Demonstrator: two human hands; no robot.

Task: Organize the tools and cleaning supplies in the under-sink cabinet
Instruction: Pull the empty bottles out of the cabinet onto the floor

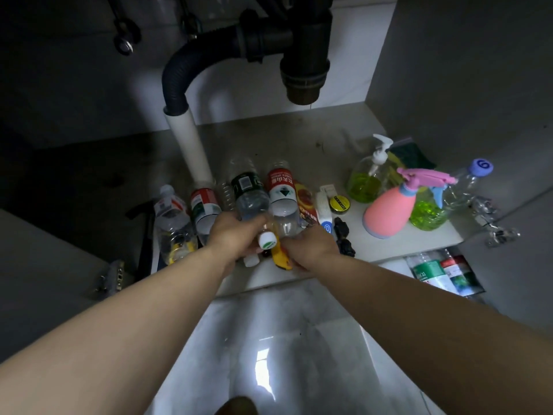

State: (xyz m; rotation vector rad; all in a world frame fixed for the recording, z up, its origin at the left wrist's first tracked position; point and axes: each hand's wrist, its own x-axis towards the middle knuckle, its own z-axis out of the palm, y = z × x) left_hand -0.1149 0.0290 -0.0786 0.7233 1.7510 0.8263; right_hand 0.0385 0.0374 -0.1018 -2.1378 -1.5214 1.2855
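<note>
Both my forearms reach forward, converging well in front of the white drain pipe (191,145).

1. My left hand (236,235), palm down, has its fingers wrapped round the neck end of the green-label bottle (248,193). The bottle lies on the cabinet floor (269,139) in front of the pipe, its white cap (267,238) with a green mark pointing at me. The dark label carries a barcode patch; its text is unreadable.
2. My right hand (311,247), right of the cap, is knuckles-up over a yellow item (281,257). Its fingers are hidden, so I cannot tell whether it grips anything.
3. Just right of the held bottle lies the red-label bottle (279,184), bearing white Chinese characters over a green triangle.
4. Left of the held bottle, in front of the pipe, lie a red-and-green-label bottle (205,205) and a clear bottle (172,214); their print is blurred.
5. Further right of the pipe: a round yellow tin (339,202) with illegible lettering, a pink spray bottle (389,211) and a pump bottle (366,181) of green liquid.
6. Farthest right, a purple cap (481,167) shows a "9" or "6".
</note>
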